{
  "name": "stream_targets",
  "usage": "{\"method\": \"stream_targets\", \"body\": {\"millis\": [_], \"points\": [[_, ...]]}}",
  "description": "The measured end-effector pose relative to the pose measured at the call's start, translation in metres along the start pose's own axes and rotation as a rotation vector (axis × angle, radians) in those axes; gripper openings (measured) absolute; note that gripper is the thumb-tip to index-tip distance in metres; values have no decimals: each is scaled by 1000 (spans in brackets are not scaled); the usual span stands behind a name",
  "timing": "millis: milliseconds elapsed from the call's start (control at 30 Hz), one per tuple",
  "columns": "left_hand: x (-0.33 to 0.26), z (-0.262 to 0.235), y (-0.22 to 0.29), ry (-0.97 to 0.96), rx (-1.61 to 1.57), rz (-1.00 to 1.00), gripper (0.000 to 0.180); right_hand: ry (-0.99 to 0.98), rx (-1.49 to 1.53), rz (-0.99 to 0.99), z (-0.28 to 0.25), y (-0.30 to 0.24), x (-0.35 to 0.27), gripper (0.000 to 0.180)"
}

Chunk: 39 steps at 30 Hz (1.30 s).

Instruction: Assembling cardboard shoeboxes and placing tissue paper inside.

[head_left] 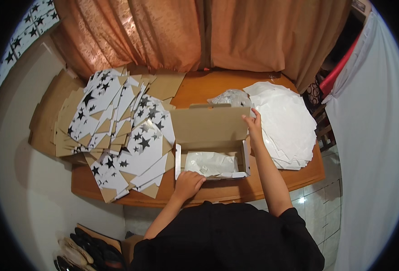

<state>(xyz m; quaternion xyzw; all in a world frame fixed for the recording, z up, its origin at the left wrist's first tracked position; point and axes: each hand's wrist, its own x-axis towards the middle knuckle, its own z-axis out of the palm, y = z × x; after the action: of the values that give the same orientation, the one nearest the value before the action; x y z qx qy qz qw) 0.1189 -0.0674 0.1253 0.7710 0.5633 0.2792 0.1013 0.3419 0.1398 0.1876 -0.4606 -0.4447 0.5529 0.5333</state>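
An open cardboard box point(178, 159), white outside and brown inside, stands at the table's front edge with its lid point(211, 125) raised at the back. In the box lies a whitish, crinkled plastic-wrapped packet point(211, 163). My left hand point(190, 183) is closed over the front left corner of the box, its fingertips partly hidden. At the lid's upper right corner, my right hand point(253, 124) grips the edge between thumb and fingers.
Flat star-printed cardboard pieces point(140, 144) lie in a heap on the left. A stack of white sheets point(283, 126) sits to the right, beside a clear plastic bundle point(230, 97) behind the lid. Orange curtains point(172, 36) hang behind the wooden table point(199, 86). Shoes point(95, 248) are at lower left.
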Motion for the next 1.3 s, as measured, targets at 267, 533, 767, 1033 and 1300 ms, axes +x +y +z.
{"method": "stream_targets", "body": {"millis": [267,533,767,1033,1300], "points": [[-2,7,-8,196,46,170,15,298,-183,-236,30,2,-92,93],[-25,-1,-9,298,40,249,20,376,-194,-402,38,20,-163,82],[-58,21,-15,229,173,275,25,374,-160,-439,34,61,-215,56],[-73,28,-24,384,293,273,25,425,-469,-432,24,88,-234,47],[-74,30,-28,351,307,260,30,413,-714,-465,23,100,-242,45]]}}
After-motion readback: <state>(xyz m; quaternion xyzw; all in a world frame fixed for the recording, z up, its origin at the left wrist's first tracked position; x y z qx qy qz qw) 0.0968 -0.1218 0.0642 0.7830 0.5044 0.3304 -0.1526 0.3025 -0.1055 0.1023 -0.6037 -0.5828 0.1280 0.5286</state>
